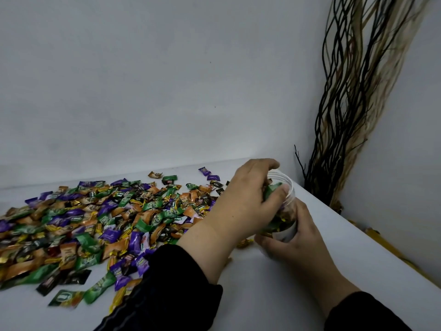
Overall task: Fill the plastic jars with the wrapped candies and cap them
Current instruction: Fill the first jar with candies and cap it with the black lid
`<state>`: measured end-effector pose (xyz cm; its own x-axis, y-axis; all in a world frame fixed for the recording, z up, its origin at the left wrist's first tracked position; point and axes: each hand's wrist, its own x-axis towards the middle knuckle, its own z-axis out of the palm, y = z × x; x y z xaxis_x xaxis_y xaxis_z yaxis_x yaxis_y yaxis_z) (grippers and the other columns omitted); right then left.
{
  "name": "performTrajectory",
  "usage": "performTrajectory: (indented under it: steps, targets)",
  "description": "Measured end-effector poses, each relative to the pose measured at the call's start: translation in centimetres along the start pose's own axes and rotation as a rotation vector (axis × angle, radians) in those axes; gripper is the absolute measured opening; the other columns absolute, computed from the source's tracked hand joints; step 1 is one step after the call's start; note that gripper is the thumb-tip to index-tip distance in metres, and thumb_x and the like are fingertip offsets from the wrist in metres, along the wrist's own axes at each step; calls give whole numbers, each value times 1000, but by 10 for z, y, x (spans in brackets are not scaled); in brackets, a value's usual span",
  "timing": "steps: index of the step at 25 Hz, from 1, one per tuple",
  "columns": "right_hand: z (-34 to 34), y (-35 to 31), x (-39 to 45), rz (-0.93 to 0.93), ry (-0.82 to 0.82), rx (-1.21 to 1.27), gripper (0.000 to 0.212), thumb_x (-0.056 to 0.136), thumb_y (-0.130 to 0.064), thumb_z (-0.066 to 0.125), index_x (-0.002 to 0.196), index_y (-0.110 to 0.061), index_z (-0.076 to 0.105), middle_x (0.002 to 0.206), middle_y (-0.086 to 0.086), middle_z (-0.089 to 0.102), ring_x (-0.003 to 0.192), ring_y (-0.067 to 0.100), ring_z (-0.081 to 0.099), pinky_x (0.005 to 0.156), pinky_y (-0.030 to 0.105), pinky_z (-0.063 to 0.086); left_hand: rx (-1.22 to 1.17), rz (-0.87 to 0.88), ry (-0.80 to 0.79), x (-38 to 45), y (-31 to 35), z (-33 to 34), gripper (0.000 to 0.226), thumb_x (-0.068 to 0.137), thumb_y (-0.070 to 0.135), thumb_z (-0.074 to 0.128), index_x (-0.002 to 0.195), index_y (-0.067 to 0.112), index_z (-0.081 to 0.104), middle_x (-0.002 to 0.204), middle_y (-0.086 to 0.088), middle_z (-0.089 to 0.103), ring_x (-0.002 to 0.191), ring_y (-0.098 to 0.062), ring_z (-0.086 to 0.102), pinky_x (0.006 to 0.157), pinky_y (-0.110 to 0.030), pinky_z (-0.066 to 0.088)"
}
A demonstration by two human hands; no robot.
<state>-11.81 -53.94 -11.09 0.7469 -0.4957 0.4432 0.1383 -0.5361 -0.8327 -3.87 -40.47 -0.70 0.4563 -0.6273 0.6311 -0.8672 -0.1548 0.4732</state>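
Note:
A clear plastic jar (288,187) stands on the white table (262,295) near its right edge, partly filled with wrapped candies. My right hand (291,237) grips the jar's lower wall. My left hand (248,199) is over the jar's open mouth, its fingers closed on a green-wrapped candy (274,190) at the rim. A wide pile of wrapped candies (95,223), green, purple, orange and brown, covers the table to the left. No cap is in view.
A white wall runs behind the table. A bundle of dark and tan dried twigs (353,111) leans in the right corner beyond the table's edge. A gold-wrapped candy (244,242) lies beside the jar's base.

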Motion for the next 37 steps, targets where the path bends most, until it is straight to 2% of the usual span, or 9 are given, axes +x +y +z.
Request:
performTrajectory:
  steps: [5, 8, 10, 12, 14, 18, 25, 31, 37]
  targets:
    - [-1, 1, 0, 115, 2, 154, 71, 62, -24, 93, 116, -40, 49, 109, -21, 67, 100, -7, 62, 74, 10, 52, -545, -279, 33, 1, -32, 7, 30, 102, 29, 50, 129, 20, 54, 126, 10, 60, 112, -1, 56, 89, -7, 43]
    - [-5, 4, 4, 141, 26, 136, 71, 63, -28, 92, 116, -41, 48, 115, -19, 63, 103, -5, 61, 72, 10, 52, -157, -533, -13, 0, -79, 19, 26, 102, 22, 48, 125, 17, 57, 125, -2, 59, 103, -13, 55, 77, -16, 45]
    - [-9, 7, 7, 139, 48, 127, 71, 64, -28, 92, 117, -41, 47, 116, -19, 62, 103, -6, 60, 72, 9, 51, 186, -593, -195, -5, -108, 29, 39, 98, 28, 53, 136, 18, 50, 141, -7, 48, 122, -20, 47, 98, -28, 42]
    - [-12, 10, 10, 133, 70, 121, 73, 65, -25, 91, 121, -39, 46, 116, -20, 62, 101, -12, 59, 72, 5, 49, 338, -522, -327, -7, -121, 40, 61, 95, 45, 55, 148, 23, 36, 157, -8, 28, 146, -25, 22, 119, -40, 23]
    - [-14, 12, 13, 125, 82, 112, 75, 66, -24, 91, 124, -36, 46, 116, -21, 61, 99, -17, 57, 72, 2, 47, 414, -428, -432, -2, -122, 50, 70, 92, 61, 48, 153, 34, 24, 164, -2, 12, 152, -26, 5, 122, -51, 11]
    - [-12, 15, 17, 119, 58, 91, 78, 66, -27, 91, 126, -36, 43, 117, -23, 59, 102, -19, 55, 73, 2, 47, 579, -380, -554, 6, -126, 61, 58, 95, 62, 39, 148, 40, 31, 159, -3, 26, 145, -32, 21, 114, -53, 26]
    - [-9, 13, 18, 112, 29, 101, 76, 62, -30, 92, 122, -37, 46, 116, -21, 62, 103, -12, 59, 76, 6, 49, 648, -404, -419, 6, -129, 57, 47, 96, 55, 46, 123, 17, 54, 120, -10, 60, 112, -30, 54, 89, -38, 46]
    - [-7, 5, 14, 110, -25, 98, 76, 64, -28, 91, 123, -37, 44, 117, -21, 60, 99, -19, 55, 71, 3, 47, 602, -397, -79, 6, -124, 40, 36, 100, 51, 41, 91, 19, 54, 87, -1, 61, 79, -24, 58, 59, -32, 39]
    - [0, -1, 12, 116, -81, 76, 81, 63, -33, 91, 126, -40, 40, 118, -24, 58, 104, -19, 53, 72, 2, 47, -38, -467, 351, 22, -90, 7, 40, 97, 50, 51, 75, 17, 59, 66, 2, 61, 64, -17, 57, 55, -30, 39]
